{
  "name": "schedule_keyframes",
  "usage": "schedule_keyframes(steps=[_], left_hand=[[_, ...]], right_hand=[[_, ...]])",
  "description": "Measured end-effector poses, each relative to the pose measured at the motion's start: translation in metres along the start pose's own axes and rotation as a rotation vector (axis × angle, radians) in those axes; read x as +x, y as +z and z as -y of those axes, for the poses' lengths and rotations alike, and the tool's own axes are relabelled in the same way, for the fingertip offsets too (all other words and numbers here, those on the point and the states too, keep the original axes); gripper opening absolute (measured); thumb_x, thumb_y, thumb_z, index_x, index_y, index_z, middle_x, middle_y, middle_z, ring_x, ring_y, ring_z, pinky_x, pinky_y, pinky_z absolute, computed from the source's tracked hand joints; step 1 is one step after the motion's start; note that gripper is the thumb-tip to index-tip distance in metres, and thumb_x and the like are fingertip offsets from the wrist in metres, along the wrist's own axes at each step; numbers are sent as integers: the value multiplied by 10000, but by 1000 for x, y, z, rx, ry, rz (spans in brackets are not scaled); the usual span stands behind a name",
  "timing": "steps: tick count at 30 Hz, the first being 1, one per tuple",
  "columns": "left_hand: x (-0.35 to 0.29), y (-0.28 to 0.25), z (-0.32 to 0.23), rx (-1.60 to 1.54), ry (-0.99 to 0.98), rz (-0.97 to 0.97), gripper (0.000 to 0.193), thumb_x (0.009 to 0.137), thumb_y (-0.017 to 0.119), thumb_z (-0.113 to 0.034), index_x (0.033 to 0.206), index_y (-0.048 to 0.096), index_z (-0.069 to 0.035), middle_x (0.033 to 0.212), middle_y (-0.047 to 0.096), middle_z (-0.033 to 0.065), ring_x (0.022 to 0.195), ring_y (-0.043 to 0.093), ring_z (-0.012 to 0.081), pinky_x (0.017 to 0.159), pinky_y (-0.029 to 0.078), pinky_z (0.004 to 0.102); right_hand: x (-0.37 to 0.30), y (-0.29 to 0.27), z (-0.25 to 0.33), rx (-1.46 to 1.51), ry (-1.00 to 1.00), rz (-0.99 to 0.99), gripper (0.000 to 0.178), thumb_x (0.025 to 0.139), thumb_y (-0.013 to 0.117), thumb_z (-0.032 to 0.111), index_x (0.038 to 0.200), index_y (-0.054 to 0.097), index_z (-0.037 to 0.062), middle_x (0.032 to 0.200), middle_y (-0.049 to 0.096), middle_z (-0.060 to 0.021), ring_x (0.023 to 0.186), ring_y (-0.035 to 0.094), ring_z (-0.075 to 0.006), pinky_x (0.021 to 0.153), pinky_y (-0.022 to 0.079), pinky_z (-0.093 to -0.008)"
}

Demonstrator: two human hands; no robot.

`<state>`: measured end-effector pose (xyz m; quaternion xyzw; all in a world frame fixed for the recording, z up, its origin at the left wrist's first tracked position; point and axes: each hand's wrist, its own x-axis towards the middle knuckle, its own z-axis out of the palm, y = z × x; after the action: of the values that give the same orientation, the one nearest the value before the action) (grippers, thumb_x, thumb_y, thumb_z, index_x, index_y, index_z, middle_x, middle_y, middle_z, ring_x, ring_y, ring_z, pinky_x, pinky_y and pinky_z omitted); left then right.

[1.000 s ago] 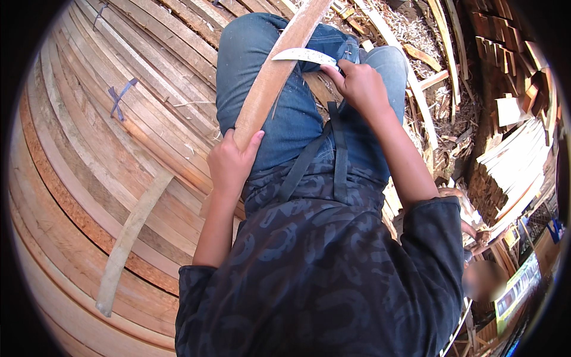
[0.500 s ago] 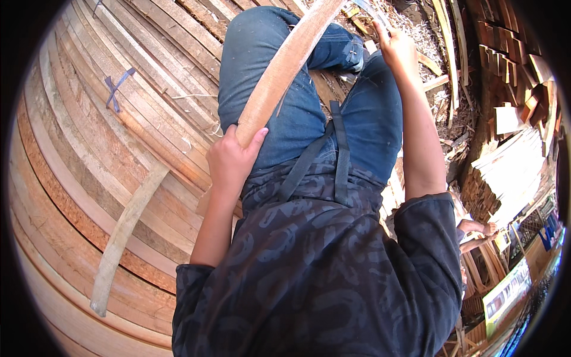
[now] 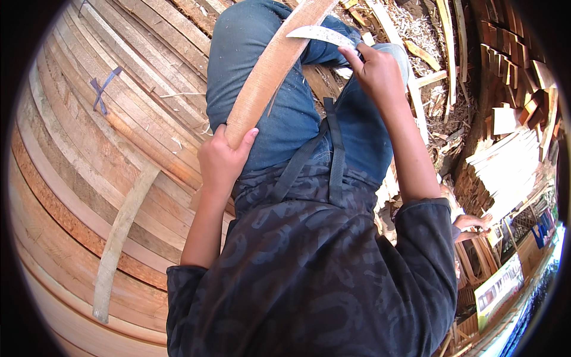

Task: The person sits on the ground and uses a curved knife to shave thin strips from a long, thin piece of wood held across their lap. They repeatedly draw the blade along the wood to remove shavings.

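A long, slightly curved wooden slat (image 3: 266,76) slants up from my lap across my thigh and past the top of the view. My left hand (image 3: 224,156) grips its near end, thumb on top. A splinter hangs off its right edge. In my right hand (image 3: 379,76) is a curved knife (image 3: 321,34), its handle mostly hidden by my fingers. The pale blade points left, its tip over the slat's upper part; I cannot tell whether it touches the wood.
Long planks (image 3: 77,160) lie side by side on the left, with a loose curved stick (image 3: 119,238) and a blue strap (image 3: 106,89) on them. Wood shavings (image 3: 416,27) cover the upper right. Cut wood is piled (image 3: 499,160) farther right, near another person's arms (image 3: 473,223).
My right hand has come down and left, bringing the knife blade from beyond the slat's right edge to over it. My left hand keeps its grip on the slat.
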<state>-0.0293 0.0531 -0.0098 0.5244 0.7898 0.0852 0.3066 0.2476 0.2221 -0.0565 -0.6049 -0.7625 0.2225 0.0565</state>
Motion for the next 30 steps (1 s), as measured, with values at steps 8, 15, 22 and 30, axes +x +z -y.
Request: schedule_keyframes(steps=[8,15,22,30], left_hand=[[1,-3,-3,34,10,12,565,810,713,-533,743,584,13,588,592,222,581,627,410,527,480,454],[2,-2,3,25,7,18,580,791,722,-552,725,579,7,574,584,210,565,622,402,519,477,450],[5,0,11,-59,2,36,570,782,741,-529,732,587,18,566,579,204,565,619,396,524,480,445],[11,-5,4,-147,-22,75,504,794,762,-444,769,627,41,626,620,225,617,652,398,556,500,428]], right_hand=[[55,-3,-46,55,312,-2,616,931,478,620,864,708,53,745,647,-238,764,637,-422,703,498,-469],[82,-31,-67,171,120,-380,468,946,551,400,798,685,-23,734,636,-255,687,632,-408,635,483,-476],[8,-15,11,37,-41,-22,566,893,597,552,709,647,20,574,586,-220,587,617,-417,553,494,-479],[13,-4,0,-52,-55,-68,618,866,604,591,666,626,6,590,602,-222,594,619,-419,548,506,-471]])
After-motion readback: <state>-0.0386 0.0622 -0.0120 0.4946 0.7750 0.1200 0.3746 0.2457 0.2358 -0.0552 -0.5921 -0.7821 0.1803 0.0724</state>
